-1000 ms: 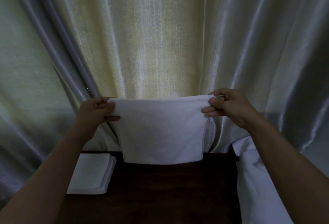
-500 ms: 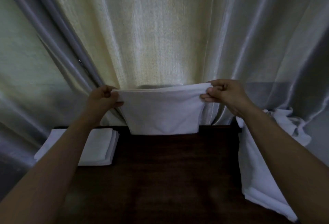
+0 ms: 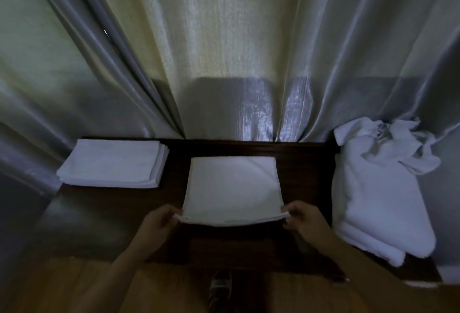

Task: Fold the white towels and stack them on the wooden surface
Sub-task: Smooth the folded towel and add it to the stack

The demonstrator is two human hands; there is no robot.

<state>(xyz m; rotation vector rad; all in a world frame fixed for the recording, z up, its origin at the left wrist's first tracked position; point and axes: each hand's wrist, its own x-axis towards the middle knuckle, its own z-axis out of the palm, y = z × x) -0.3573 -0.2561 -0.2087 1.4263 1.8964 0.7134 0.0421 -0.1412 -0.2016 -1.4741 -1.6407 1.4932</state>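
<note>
Lowered from mid-air, the folded towel (image 3: 232,188) now lies at the desk's (image 3: 303,175) centre; finished stack (image 3: 113,163) at its left edge (unfolded pile (image 3: 380,188) right); left hand (image 3: 159,223) and right hand (image 3: 305,220) pinch its near corners.

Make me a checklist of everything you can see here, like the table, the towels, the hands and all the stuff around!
Surface: dark wooden surface, towels on it.
Job's things: half-folded towel lies flat in the middle; folded stack at the back left; unfolded pile crumpled on the right.
Clutter: nothing seen.
Hands: left hand pinches the towel's near left corner; right hand pinches the near right corner.
Cables: nothing seen.
Surroundings: shiny curtain hangs behind; lighter wooden floor and a shoe below.
</note>
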